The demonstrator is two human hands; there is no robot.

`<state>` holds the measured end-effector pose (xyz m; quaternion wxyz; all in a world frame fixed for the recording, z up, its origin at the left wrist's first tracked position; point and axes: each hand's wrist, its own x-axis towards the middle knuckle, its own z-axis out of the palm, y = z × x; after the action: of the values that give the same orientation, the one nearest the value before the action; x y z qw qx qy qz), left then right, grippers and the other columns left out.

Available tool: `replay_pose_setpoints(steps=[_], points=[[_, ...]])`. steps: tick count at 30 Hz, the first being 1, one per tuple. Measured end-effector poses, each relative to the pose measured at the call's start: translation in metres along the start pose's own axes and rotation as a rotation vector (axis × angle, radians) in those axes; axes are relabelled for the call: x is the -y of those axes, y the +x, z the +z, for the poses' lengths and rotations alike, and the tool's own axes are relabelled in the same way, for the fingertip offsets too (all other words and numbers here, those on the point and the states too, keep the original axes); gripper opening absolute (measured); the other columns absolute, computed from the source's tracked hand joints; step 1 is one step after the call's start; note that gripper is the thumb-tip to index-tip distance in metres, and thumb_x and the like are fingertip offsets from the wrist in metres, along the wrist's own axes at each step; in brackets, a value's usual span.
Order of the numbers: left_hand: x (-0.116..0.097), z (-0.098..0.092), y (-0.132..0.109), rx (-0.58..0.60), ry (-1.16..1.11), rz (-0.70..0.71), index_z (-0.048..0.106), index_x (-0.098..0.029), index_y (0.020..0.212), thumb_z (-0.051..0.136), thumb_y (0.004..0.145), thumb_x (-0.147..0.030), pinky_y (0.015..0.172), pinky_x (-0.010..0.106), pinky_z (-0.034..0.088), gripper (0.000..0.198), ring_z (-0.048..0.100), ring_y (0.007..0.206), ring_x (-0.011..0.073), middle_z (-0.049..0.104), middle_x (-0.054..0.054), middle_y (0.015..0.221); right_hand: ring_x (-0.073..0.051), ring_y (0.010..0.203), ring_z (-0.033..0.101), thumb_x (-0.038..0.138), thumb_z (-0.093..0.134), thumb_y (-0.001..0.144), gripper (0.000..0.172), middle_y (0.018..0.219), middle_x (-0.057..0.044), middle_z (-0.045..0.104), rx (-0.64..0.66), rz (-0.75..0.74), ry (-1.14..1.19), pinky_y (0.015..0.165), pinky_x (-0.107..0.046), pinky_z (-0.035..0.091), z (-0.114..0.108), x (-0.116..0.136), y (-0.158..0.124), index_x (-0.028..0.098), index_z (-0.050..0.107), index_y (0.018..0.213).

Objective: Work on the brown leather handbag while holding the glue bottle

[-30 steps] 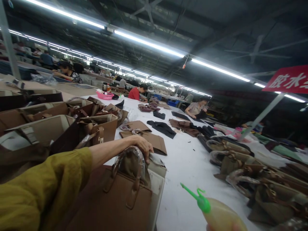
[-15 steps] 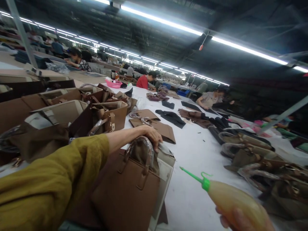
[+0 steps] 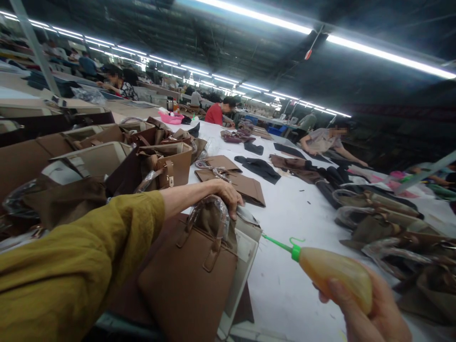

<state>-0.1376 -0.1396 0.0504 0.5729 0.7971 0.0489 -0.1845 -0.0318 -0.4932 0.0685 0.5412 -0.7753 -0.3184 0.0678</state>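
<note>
A brown handbag point(image 3: 192, 275) stands tilted in front of me, its handles point(image 3: 228, 223) wrapped in clear plastic. Reaching across its top, my left hand point(image 3: 228, 194) has its fingers bent down over the far upper edge, at the bag's lining; the fingertips are partly hidden. In my right hand point(image 3: 374, 304) is a squeeze bottle point(image 3: 331, 270) of yellowish liquid with a green cap and long green nozzle. The nozzle's tip is at the pale upper edge of the bag's open side; whether it touches I cannot tell.
Several unfinished brown bags point(image 3: 174, 166) crowd the left, and more bags point(image 3: 384, 223) lie along the right. Flat brown bags point(image 3: 245, 187) and dark pieces point(image 3: 258, 168) lie farther up the white table point(image 3: 285, 285). Other people point(image 3: 215, 114) work beyond.
My right hand has brought the bottle up and left, so its nozzle tip now meets the bag's edge in view. The left hand stays on the bag. The view has shifted slightly.
</note>
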Motion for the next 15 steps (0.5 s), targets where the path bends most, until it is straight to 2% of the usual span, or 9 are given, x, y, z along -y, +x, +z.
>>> replay_pose_setpoints(steps=[4, 8, 15], points=[[-0.003, 0.001, -0.001, 0.027, 0.085, -0.083, 0.071, -0.014, 0.087, 0.086, 0.049, -0.03, 0.073, 0.031, 0.053, 0.045, 0.062, 0.083, 0.0244, 0.066, 0.004, 0.08, -0.025, 0.071, 0.058, 0.057, 0.07, 0.07, 0.066, 0.073, -0.002, 0.063, -0.028, -0.021, -0.008, 0.068, -0.036, 0.047, 0.002, 0.006, 0.001, 0.019, 0.052, 0.121], [-0.008, 0.002, -0.002, 0.064, 0.131, -0.104, 0.071, -0.014, 0.085, 0.088, 0.047, -0.036, 0.07, 0.031, 0.054, 0.047, 0.062, 0.08, 0.0245, 0.067, 0.005, 0.081, -0.025, 0.07, 0.057, 0.056, 0.072, 0.068, 0.067, 0.072, -0.001, 0.062, -0.047, -0.019, 0.024, 0.07, -0.038, 0.046, 0.005, 0.009, 0.0, 0.019, 0.052, 0.121], [-0.012, 0.006, -0.002, 0.155, 0.17, -0.093, 0.071, -0.014, 0.077, 0.086, 0.04, -0.057, 0.065, 0.032, 0.054, 0.059, 0.063, 0.069, 0.0238, 0.066, 0.006, 0.07, -0.021, 0.074, 0.055, 0.05, 0.072, 0.072, 0.059, 0.095, -0.004, 0.059, -0.079, -0.033, 0.083, 0.071, -0.034, 0.045, 0.015, 0.025, -0.013, 0.023, 0.05, 0.12]])
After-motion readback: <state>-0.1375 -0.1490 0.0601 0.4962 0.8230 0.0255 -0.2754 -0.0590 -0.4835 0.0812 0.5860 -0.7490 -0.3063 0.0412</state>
